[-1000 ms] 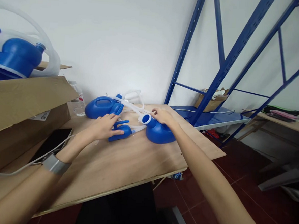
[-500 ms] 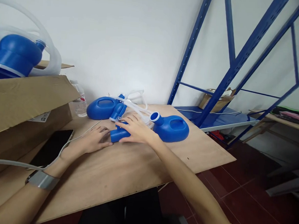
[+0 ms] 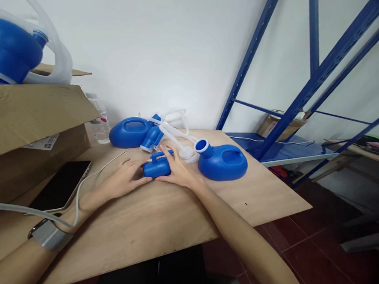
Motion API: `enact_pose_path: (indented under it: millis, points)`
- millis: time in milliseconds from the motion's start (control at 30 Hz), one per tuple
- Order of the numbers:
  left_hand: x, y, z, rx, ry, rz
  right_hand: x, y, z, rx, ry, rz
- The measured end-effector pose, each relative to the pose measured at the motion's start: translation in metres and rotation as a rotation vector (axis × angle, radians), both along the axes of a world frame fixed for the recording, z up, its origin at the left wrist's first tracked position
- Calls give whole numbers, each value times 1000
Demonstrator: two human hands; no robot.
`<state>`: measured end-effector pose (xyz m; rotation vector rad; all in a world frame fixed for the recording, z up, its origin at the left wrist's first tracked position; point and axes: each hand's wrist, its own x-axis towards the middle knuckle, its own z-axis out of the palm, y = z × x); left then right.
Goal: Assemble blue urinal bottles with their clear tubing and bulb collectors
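A short blue plastic tube piece with a bar handle (image 3: 155, 169) lies on its side on the wooden table. My right hand (image 3: 179, 169) is around its right end, thumb on the near side and fingers over the far side. At the left end, the thumb and fingers of my left hand (image 3: 126, 176) close about its rim. To the right stands a blue urinal bottle (image 3: 223, 162) with its open neck tilted up toward my right hand. Behind my hands, a second blue bottle (image 3: 130, 132) rests beside another blue tube piece (image 3: 152, 137) and white tubing (image 3: 172, 134).
At left is an open cardboard box (image 3: 40, 113) with a larger blue part (image 3: 13, 50) and clear hose on it. A phone (image 3: 61, 185), a cable (image 3: 80, 186) and a water bottle (image 3: 101, 123) are nearby. Blue metal shelving (image 3: 282, 150) stands at right.
My left hand has moved right onto the tube piece's left end. The tube piece and my right hand have shifted slightly right in view, and the camera view has moved a little.
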<state>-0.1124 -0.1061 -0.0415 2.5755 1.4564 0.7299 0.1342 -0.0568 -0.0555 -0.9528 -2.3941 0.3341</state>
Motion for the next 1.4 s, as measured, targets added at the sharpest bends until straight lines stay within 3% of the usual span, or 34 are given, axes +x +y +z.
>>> enact_pose_path:
  millis: [100, 200, 367, 533, 667, 833, 900, 1033, 1100, 1200, 1400]
  points:
    - [6, -4, 8, -39, -194, -30, -3, -1, -3, -60, 136, -41]
    - [9, -8, 13, -25, -348, 43, -7, -5, 0, -61, 299, -84]
    - [13, -17, 11, 68, -437, 93, -9, -7, 6, -57, 436, -42]
    - [16, -19, 9, 165, -277, -8, -8, -4, 5, -142, 487, 54]
    - [14, -16, 5, 188, -205, -35, -1, -3, 6, -142, 416, 26]
    - [5, -9, 4, 112, -280, 149, 14, 8, 11, -61, 556, -163]
    - [2, -5, 2, 130, -219, 157, 18, 13, 9, -58, 647, -220]
    - [1, 3, -14, 135, 98, -11, 16, 17, 1, -102, 542, -106]
    - [2, 6, -21, 84, 202, -34, 13, 16, -2, -104, 482, -50]
    - [4, 6, -25, 39, 246, -48, 10, 14, -3, -89, 488, -24]
    - [6, -1, -12, -28, 188, -71, 12, 17, -3, -117, 620, 1]
